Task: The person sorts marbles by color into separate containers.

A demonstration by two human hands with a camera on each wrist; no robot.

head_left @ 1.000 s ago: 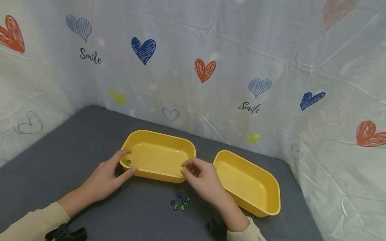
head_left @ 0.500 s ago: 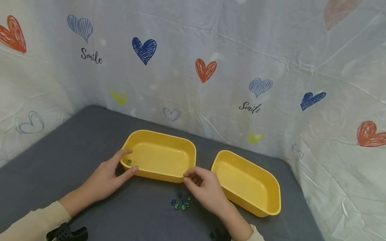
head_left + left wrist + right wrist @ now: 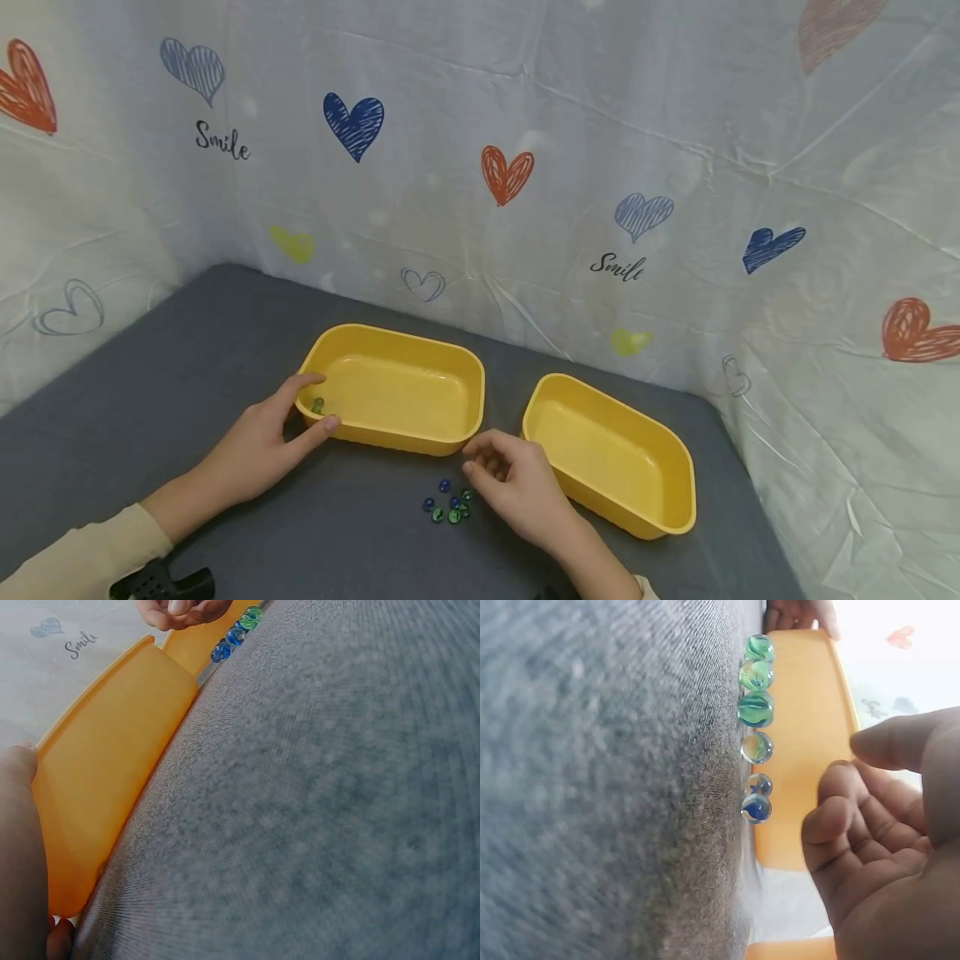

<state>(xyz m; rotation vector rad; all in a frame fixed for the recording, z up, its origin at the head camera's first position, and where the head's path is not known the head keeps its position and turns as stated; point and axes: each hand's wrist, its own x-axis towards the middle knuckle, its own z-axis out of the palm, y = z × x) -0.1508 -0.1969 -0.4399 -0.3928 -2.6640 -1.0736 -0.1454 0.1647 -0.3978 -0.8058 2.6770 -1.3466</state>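
Observation:
My left hand (image 3: 251, 450) holds the near-left corner of a yellow plastic tray (image 3: 405, 333), its thumb on the near rim. Small green marbles (image 3: 318, 406) lie inside the tray by that hand; their exact number is unclear. My right hand (image 3: 517, 483) hovers just off the tray's near-right corner with loosely curled fingers. In the right wrist view a gap separates its thumb (image 3: 892, 742) from its fingers, and nothing shows between them. Beside this hand, several blue and green glass marbles (image 3: 453, 517) lie clustered on the dark cloth.
A second yellow tray (image 3: 678, 446) stands to the right, partly behind my right hand, with no marbles visible in it. Dark grey cloth (image 3: 300, 550) covers the table. A white curtain (image 3: 450, 83) printed with hearts hangs behind.
My right hand has drawn down and away from the left tray's rim toward the loose marbles. A green marble visible near my left thumb half a second ago no longer shows there. The left hand stays put.

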